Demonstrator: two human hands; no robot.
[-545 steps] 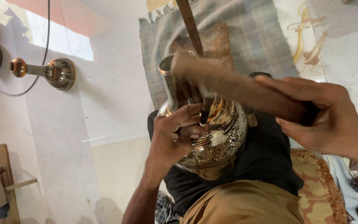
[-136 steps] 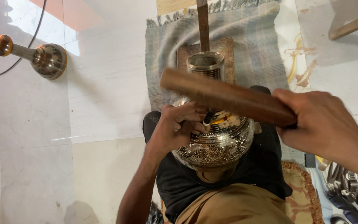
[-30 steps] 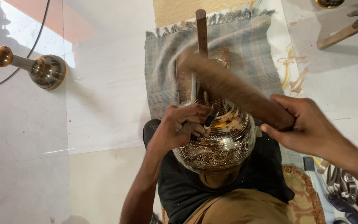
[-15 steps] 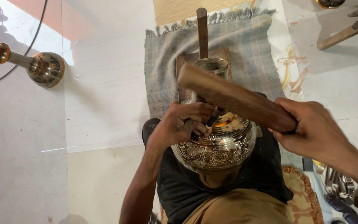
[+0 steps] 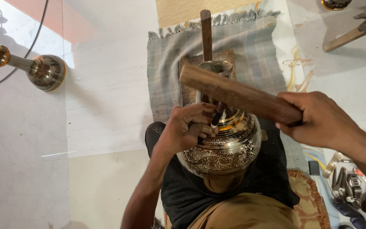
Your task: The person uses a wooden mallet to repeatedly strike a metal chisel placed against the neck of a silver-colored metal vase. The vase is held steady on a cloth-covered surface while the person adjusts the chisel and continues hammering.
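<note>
Head view: the brass vase [image 5: 223, 148] rests in the lap, its lower band already covered in engraving. The left hand [image 5: 189, 127] pinches a chisel [image 5: 216, 116] against the plainer shoulder; the right hand [image 5: 318, 121] grips a wooden mallet [image 5: 238, 94] raised above.

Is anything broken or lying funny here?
One thing looks odd: a brass vase lies tipped on its side on the floor at the far left. Nothing looks broken or spilled. The left hand holds a chisel against the engraved metal pot, and the right hand grips a wooden mallet.
</note>
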